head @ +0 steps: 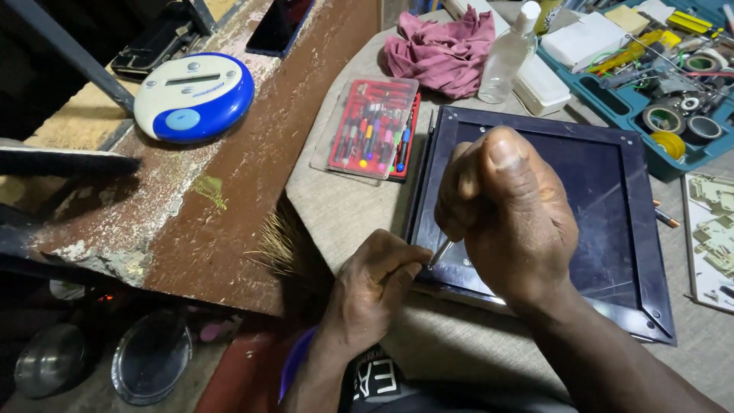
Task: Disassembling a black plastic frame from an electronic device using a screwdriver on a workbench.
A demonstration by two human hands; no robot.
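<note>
Right hand [508, 218] fisted tight around a thin metal tool [440, 252], tip pressed to the lower-left corner of a dark framed panel [612, 191]. At eight o'clock, left hand [378, 279] curled, fingertips pinching that same corner. At eleven o'clock, a clear case of small screwdrivers [372, 128]; at twelve, a pink rag [442, 47] and clear bottle [508, 53]; at two, a teal parts tray [673, 164].
</note>
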